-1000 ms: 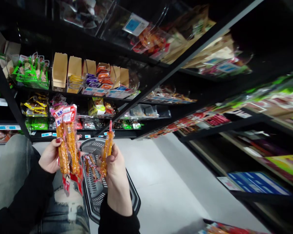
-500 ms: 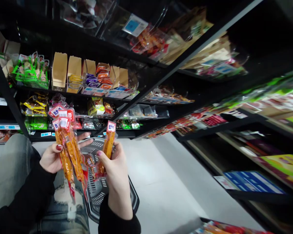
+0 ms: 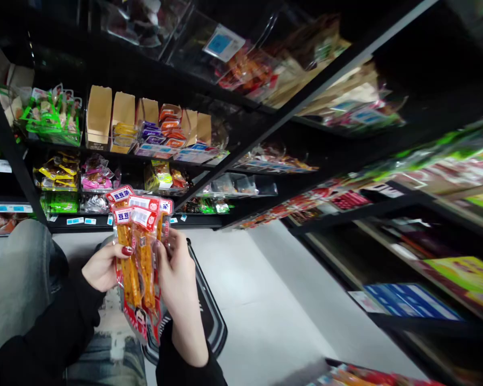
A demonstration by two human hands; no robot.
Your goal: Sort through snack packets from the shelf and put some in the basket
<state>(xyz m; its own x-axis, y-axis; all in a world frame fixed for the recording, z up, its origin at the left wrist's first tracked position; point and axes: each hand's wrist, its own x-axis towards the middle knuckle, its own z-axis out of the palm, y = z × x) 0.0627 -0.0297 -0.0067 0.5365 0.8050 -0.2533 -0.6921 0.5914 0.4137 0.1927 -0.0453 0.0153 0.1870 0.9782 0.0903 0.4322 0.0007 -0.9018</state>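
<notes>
Several clear snack packets point(image 3: 134, 268) with orange-brown sticks inside and red-and-white printed tops are bunched upright in front of me. My left hand point(image 3: 107, 264) grips the bunch from the left, its thumb lying across the front of a packet. On the right side, my right hand point(image 3: 178, 271) holds the packets' edge, thumb in front and fingers behind. Another packet point(image 3: 166, 212) shows at the right of the bunch, by my right fingers. Behind and below the packets is a dark shopping basket point(image 3: 215, 316), largely covered by them and my right arm.
Black shelves point(image 3: 265, 115) with packaged snacks rise ahead. Cardboard display boxes point(image 3: 99, 115) and green packets point(image 3: 52, 118) stand on one shelf. More stocked shelving point(image 3: 422, 295) runs along the right, above a pale floor point(image 3: 257, 289). My jeans-clad leg point(image 3: 22, 284) is at lower left.
My right hand has moved left, bringing its packet against the bunch in my left hand. The left hand has shifted right, and the packets now stand more upright and gathered together.
</notes>
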